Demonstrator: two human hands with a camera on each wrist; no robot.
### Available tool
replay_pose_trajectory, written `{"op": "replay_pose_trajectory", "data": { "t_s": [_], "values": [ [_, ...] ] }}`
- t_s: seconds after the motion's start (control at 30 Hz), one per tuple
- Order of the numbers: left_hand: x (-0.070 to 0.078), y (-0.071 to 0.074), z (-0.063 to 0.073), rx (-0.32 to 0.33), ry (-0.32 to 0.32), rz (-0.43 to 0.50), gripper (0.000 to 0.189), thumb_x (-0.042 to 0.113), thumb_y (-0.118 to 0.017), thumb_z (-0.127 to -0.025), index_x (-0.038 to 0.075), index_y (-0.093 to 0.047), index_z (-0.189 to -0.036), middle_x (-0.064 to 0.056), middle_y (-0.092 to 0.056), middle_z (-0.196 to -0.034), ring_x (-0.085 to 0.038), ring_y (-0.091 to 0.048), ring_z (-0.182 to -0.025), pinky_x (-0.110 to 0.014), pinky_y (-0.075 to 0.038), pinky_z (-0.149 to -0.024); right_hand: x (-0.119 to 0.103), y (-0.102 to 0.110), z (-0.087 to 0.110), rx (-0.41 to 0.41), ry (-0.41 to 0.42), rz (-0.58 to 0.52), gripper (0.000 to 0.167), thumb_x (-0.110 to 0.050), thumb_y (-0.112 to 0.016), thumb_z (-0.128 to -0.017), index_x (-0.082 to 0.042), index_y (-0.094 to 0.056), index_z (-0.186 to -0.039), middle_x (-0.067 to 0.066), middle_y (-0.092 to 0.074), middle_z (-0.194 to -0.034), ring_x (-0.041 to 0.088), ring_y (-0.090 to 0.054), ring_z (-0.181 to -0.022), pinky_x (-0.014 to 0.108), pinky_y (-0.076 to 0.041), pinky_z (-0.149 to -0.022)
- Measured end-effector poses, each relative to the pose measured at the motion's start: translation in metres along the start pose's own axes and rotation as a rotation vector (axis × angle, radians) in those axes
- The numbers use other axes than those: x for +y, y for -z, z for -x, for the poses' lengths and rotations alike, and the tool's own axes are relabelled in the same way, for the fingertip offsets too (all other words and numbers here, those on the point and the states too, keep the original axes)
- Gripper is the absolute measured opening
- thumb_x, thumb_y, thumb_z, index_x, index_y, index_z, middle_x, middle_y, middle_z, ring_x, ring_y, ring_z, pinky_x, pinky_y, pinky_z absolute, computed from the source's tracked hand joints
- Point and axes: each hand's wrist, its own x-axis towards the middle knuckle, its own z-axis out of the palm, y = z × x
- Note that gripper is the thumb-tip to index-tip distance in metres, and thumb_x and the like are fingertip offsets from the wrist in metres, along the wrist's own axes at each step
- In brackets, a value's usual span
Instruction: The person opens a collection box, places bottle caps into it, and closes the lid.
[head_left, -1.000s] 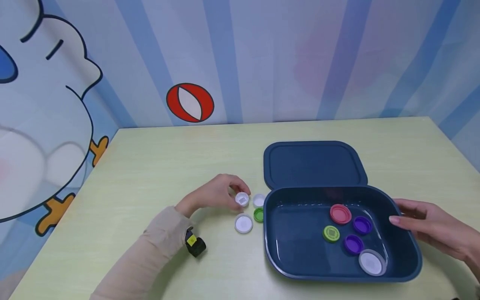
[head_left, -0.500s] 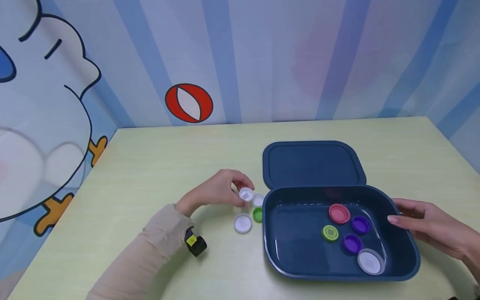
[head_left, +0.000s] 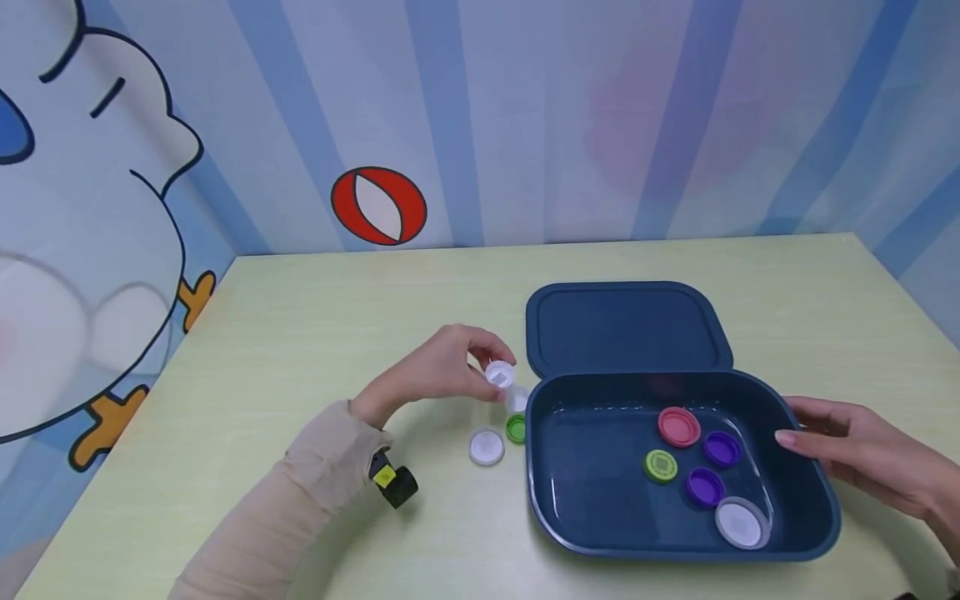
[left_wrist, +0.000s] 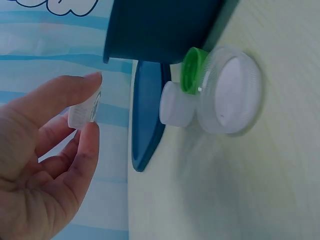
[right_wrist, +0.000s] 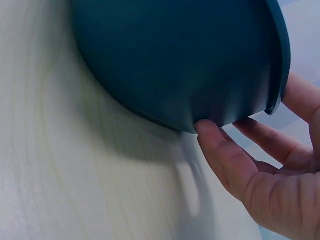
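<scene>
My left hand (head_left: pixel 442 367) pinches a small white bottle cap (head_left: pixel 500 374) between thumb and fingertips, raised over the table left of the dark blue box. In the left wrist view that cap (left_wrist: pixel 82 114) shows edge-on. Below it on the table are a second small white cap (head_left: pixel 517 400), a green cap (head_left: pixel 515 429) and a larger white cap (head_left: pixel 487 447), all beside the box. My right hand (head_left: pixel 870 450) grips the right wall of the box (head_left: pixel 592 500), thumb over the rim; in the right wrist view the box wall (right_wrist: pixel 175 60) fills the top.
Inside the box lie a pink cap (head_left: pixel 679 427), a light green cap (head_left: pixel 661 467), two purple caps, one nearer the front (head_left: pixel 705 488), and a large white cap (head_left: pixel 742 523). The flat blue lid (head_left: pixel 626 329) lies behind the box. A patterned backdrop (head_left: pixel 510 125) stands at the table's far edge.
My left hand has lifted the small white cap and moved a little to the right and away, toward the lid. The right hand and the box stay in place.
</scene>
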Motion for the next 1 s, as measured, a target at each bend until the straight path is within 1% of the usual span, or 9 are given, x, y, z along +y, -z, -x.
{"op": "replay_pose_trajectory", "data": {
  "t_s": [0.17,0.27,0.47,0.63,0.83,1.0],
  "values": [
    [0.013,0.0,-0.008,0.002,-0.046,-0.018,0.033,0.008,-0.076,-0.075,0.002,-0.067,-0.105,-0.002,-0.064,-0.094,-0.019,-0.055,-0.086,-0.026,-0.053,-0.07,0.0,0.0,0.0,-0.003,0.003,-0.014,0.068,-0.018,-0.046,-0.099,0.017,-0.006,-0.141,0.014,-0.049,-0.129,0.008,-0.06,-0.097,0.037,-0.052,-0.082],
    [0.021,-0.001,-0.012,-0.012,-0.071,-0.014,0.031,0.007,-0.077,-0.074,0.003,-0.067,-0.104,-0.002,-0.063,-0.094,-0.019,-0.055,-0.086,-0.025,-0.053,-0.07,0.0,-0.001,0.0,-0.001,0.002,-0.011,0.068,-0.019,-0.047,-0.099,0.017,-0.006,-0.14,0.015,-0.048,-0.129,0.008,-0.059,-0.097,0.037,-0.052,-0.082],
    [0.035,-0.005,-0.02,-0.047,-0.089,-0.01,0.03,0.008,-0.077,-0.074,0.005,-0.067,-0.102,-0.002,-0.062,-0.093,-0.018,-0.055,-0.086,-0.024,-0.053,-0.07,0.0,0.0,0.0,-0.007,0.01,-0.023,0.068,-0.017,-0.046,-0.099,0.017,-0.005,-0.14,0.011,-0.05,-0.127,0.008,-0.06,-0.097,0.036,-0.052,-0.082],
    [0.046,-0.007,-0.024,-0.077,-0.098,-0.005,0.03,0.008,-0.077,-0.074,0.005,-0.066,-0.102,-0.003,-0.062,-0.093,-0.018,-0.055,-0.085,-0.023,-0.053,-0.07,0.0,0.0,0.0,-0.01,0.007,-0.019,0.068,-0.018,-0.046,-0.099,0.017,-0.004,-0.141,0.015,-0.047,-0.131,0.006,-0.059,-0.097,0.035,-0.052,-0.082],
    [0.058,-0.01,-0.031,-0.113,-0.13,-0.04,0.031,0.008,-0.077,-0.075,0.004,-0.066,-0.104,-0.003,-0.064,-0.095,-0.016,-0.057,-0.082,-0.022,-0.052,-0.071,0.0,0.0,0.0,-0.016,0.006,-0.022,0.068,-0.018,-0.045,-0.099,0.017,-0.004,-0.141,0.013,-0.049,-0.129,0.007,-0.06,-0.097,0.035,-0.052,-0.082],
    [0.069,-0.015,-0.038,-0.152,-0.167,-0.066,0.033,0.009,-0.077,-0.075,0.002,-0.065,-0.105,-0.004,-0.064,-0.097,-0.014,-0.057,-0.083,-0.02,-0.05,-0.073,0.001,0.0,0.0,-0.01,0.01,-0.007,0.068,-0.018,-0.045,-0.099,0.017,-0.004,-0.14,0.02,-0.045,-0.133,0.005,-0.059,-0.097,0.035,-0.052,-0.082]
  ]
}}
